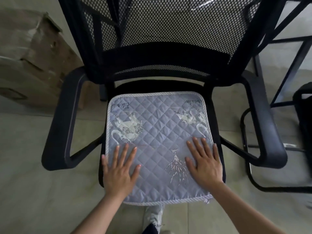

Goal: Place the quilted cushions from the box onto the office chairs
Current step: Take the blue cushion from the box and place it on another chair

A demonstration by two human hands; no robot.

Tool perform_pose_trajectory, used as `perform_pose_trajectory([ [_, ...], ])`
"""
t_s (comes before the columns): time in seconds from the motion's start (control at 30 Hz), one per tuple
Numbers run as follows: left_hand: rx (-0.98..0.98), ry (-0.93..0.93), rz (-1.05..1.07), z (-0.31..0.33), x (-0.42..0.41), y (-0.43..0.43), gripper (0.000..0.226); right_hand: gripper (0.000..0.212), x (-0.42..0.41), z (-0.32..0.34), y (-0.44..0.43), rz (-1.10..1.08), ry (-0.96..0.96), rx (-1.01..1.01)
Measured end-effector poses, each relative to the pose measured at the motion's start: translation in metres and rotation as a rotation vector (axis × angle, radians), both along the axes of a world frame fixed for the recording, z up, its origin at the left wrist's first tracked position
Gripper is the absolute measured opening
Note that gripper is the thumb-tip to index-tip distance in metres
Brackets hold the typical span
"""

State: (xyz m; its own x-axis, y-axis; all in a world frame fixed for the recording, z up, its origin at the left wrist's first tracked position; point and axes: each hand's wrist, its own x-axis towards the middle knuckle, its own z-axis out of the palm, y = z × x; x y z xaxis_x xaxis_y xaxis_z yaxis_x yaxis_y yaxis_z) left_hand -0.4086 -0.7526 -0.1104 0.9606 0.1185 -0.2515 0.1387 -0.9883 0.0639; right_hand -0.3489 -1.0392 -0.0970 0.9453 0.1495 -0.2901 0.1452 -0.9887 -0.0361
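**Cushion down, both palms flattening it**

I had the quilted cushion (157, 146) lying on the seat of the black office chair (168, 65), between the two armrests. Its back edge sat just short of the mesh backrest, and its front edge hung slightly past the seat's front lip. My left hand (120, 169) lay flat near the front-left corner and my right hand (204, 164) flat near the front-right. The two were well apart, fingers spread, palms pressing on the fabric, gripping nothing.

I judged the step to be seating and smoothing the cushion. To do it well, I wanted even pressure from both palms, sliding the pad back towards the backrest until the front trim lined up with the seat edge. I would keep it square so that neither side crept towards an armrest. The front-right corner looked a little rumpled, so my right hand needed to flatten it.

A cardboard box (32, 61) stood on the floor to the left, behind the armrest; I could not tell what was in it. Part of a second chair (303, 119) showed at the right edge, with no cushion visible on it.
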Motion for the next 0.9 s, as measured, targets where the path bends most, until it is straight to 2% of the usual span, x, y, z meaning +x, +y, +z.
perform_pose_trajectory([
  [0.23, 0.002, 0.026, 0.175, 0.022, -0.006, 0.025, 0.065, 0.061, 0.003, 0.016, -0.007, -0.135, 0.007, 0.030],
  [0.33, -0.034, -0.004, 0.079, 0.027, -0.006, 0.010, 0.068, 0.062, -0.006, 0.020, 0.006, -0.032, 0.002, 0.040],
  [0.43, -0.037, 0.016, -0.029, 0.018, -0.007, -0.004, 0.066, 0.058, -0.015, 0.016, 0.016, 0.072, 0.089, 0.071],
  [0.6, -0.003, 0.101, -0.037, 0.011, -0.004, 0.003, 0.067, 0.054, -0.011, 0.010, 0.007, 0.006, 0.114, 0.071],
  [0.77, -0.036, 0.220, -0.055, 0.016, -0.001, -0.001, 0.068, 0.069, -0.005, 0.027, 0.010, 0.041, 0.203, 0.120],
  [0.87, -0.021, 0.155, -0.053, 0.034, 0.005, -0.010, 0.083, 0.081, -0.002, 0.044, 0.012, 0.016, 0.278, 0.171],
  [0.9, -0.043, 0.191, -0.061, 0.042, 0.005, -0.011, 0.087, 0.083, -0.003, 0.049, 0.013, 0.003, 0.300, 0.186],
])
